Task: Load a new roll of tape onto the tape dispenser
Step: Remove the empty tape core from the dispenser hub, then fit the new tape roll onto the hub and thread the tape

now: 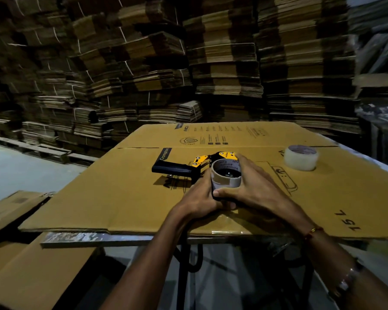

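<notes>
The person's left hand [201, 198] and right hand [253, 186] close together around the spool end of the tape dispenser [202, 166]. The right hand's fingers wrap over the far side of a bare cardboard core [226, 176] sitting on the spool, and its thumb presses across the core's near wall. The left hand's fingers curl against the core's left side and the dispenser frame below it; how firmly it grips cannot be told.

The dispenser lies on its side on a flattened cardboard sheet [121, 193], its black handle pointing left and its yellow plate just beyond the core. The core looks spent, showing only brown card with print on its inner wall.

The new roll of tape [300, 157], clear and full, stands on its flat side well apart to the right on the same sheet, untouched.

The step in hand appears to be pulling off the empty core, so the task is at an early stage. The next move likely calls for 1 hand to steady the frame while the other slides the core straight off the hub, then a reach right for the fresh roll.

Bundled flat cartons [143, 63] are stacked high behind the table [81, 239].
</notes>
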Available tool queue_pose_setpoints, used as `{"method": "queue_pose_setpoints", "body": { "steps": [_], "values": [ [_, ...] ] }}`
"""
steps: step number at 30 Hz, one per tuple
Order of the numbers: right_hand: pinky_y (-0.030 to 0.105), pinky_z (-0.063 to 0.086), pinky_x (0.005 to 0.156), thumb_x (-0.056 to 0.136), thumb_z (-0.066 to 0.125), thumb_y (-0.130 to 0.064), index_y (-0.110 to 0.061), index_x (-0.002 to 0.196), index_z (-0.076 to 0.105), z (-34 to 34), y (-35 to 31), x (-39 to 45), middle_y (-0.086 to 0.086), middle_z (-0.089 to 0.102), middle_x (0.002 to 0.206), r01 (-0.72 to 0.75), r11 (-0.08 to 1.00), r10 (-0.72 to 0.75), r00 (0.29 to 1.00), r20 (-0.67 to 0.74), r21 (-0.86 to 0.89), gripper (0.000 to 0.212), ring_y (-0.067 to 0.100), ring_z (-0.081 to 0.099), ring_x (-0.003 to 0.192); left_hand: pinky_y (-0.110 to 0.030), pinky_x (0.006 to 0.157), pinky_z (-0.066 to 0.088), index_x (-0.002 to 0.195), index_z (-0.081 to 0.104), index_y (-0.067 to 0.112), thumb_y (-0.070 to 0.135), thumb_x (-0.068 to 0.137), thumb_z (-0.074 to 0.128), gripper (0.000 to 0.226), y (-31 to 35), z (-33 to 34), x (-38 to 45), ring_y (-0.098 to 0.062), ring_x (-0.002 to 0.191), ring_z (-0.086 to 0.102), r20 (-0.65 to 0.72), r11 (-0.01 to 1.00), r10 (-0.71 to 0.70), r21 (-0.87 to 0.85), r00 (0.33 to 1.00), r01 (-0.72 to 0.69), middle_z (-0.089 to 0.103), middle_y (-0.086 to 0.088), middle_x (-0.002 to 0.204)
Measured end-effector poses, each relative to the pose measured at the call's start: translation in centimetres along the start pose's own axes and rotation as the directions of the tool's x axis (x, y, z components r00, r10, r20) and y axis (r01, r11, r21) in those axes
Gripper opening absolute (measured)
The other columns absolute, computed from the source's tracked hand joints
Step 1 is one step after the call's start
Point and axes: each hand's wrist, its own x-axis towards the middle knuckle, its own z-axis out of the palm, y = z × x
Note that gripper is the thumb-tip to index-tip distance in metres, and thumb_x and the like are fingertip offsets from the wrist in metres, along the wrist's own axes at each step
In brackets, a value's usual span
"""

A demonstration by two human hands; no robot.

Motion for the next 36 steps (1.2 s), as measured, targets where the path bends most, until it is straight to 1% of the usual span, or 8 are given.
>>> {"method": "queue_pose_setpoints", "body": {
  "steps": [3, 6, 14, 22, 30, 32, 35, 36],
  "values": [
    [0.031, 0.046, 0.097, 0.065, 0.085, -0.053, -0.02, 0.145, 0.035, 0.4, -0.2, -0.3, 0.001, 0.051, 0.141, 0.0, 0.999, 0.002, 0.998, -0.057, 0.04, 0.1, 0.02, 0.052, 0.124, -0.049, 0.109, 0.044, 0.146, 0.023, 0.042, 0.054, 0.056, 0.088, 0.112, 0.1, -0.1, 0.0, -0.017, 0.128, 0.052, 0.019, 1.0, -0.002, -0.014, 1.0, 0.002, 0.052, 0.009, 0.14],
    [0.026, 0.044, 0.089, 0.07, 0.084, -0.048, -0.023, 0.145, 0.039, -0.7, 0.0, -0.3, -0.003, 0.052, 0.138, 0.024, 0.996, -0.025, 1.0, 0.004, 0.09, 0.091, 0.014, 0.052, 0.115, -0.05, 0.108, 0.044, 0.146, 0.023, 0.041, 0.059, 0.055, 0.088, 0.113, 0.1, -0.1, 0.0, -0.018, 0.128, 0.052, 0.023, 1.0, -0.011, -0.005, 1.0, 0.011, 0.052, 0.009, 0.139],
    [0.037, 0.047, 0.103, 0.065, 0.084, -0.054, -0.026, 0.151, 0.037, -2.4, 1.3, 1.7, -0.005, 0.055, 0.142, 0.051, 0.989, -0.077, 0.98, 0.184, 0.14, 0.102, 0.015, 0.056, 0.122, -0.05, 0.108, 0.044, 0.143, 0.023, 0.04, 0.059, 0.058, 0.084, 0.107, 0.2, 0.0, 0.0, -0.021, 0.128, 0.05, 0.024, 0.999, -0.03, 0.035, 0.999, 0.029, 0.051, 0.006, 0.14],
    [0.02, 0.048, 0.084, 0.072, 0.087, -0.036, -0.036, 0.142, 0.045, -1.2, 2.3, 0.0, -0.017, 0.062, 0.124, 0.028, 0.912, -0.072, 0.993, 0.092, 0.409, 0.081, 0.004, 0.061, 0.111, -0.052, 0.107, 0.043, 0.149, 0.021, 0.036, 0.061, 0.056, 0.082, 0.113, 0.8, -0.1, -0.4, -0.021, 0.129, 0.049, 0.013, 0.998, 0.006, 0.068, 1.0, -0.007, 0.05, 0.006, 0.142],
    [0.036, 0.056, 0.092, 0.068, 0.087, -0.042, -0.056, 0.12, 0.053, 0.3, 2.4, -0.6, -0.016, 0.067, 0.121, 0.04, 0.832, -0.035, 0.999, -0.018, 0.554, 0.064, 0.007, 0.065, 0.11, -0.049, 0.106, 0.046, 0.15, 0.023, 0.035, 0.051, 0.06, 0.085, 0.111, 1.2, -0.2, -0.6, -0.018, 0.126, 0.052, 0.014, 0.998, -0.011, 0.055, 1.0, 0.01, 0.053, 0.008, 0.139],
    [0.044, 0.059, 0.088, 0.07, 0.085, -0.043, -0.055, 0.118, 0.056, 0.2, 2.3, -0.6, -0.01, 0.067, 0.122, 0.034, 0.757, -0.002, 0.999, -0.05, 0.652, 0.057, 0.016, 0.068, 0.107, -0.05, 0.106, 0.046, 0.148, 0.024, 0.038, 0.049, 0.059, 0.085, 0.109, 1.2, -0.3, -0.7, -0.018, 0.126, 0.051, 0.023, 0.999, -0.018, 0.044, 1.0, 0.017, 0.052, 0.008, 0.138],
    [0.051, 0.06, 0.08, 0.072, 0.079, -0.042, -0.028, 0.128, 0.056, -1.6, 2.6, -0.2, 0.01, 0.067, 0.124, -0.038, 0.445, 0.226, 0.971, -0.071, 0.895, 0.062, 0.032, 0.074, 0.093, -0.05, 0.108, 0.044, 0.147, 0.025, 0.038, 0.059, 0.053, 0.082, 0.112, 1.2, -0.2, -0.9, -0.022, 0.129, 0.048, 0.019, 0.998, -0.049, 0.048, 0.999, 0.048, 0.048, 0.002, 0.141],
    [0.05, 0.061, 0.078, 0.073, 0.078, -0.041, -0.024, 0.132, 0.054, -2.3, 2.8, -0.1, 0.013, 0.066, 0.124, -0.054, 0.41, 0.254, 0.965, -0.057, 0.91, 0.066, 0.034, 0.075, 0.09, -0.05, 0.108, 0.044, 0.147, 0.024, 0.039, 0.062, 0.051, 0.081, 0.114, 1.2, -0.2, -0.9, -0.023, 0.13, 0.047, 0.018, 0.997, -0.06, 0.052, 0.998, 0.059, 0.047, 0.002, 0.143]
  ]
}}
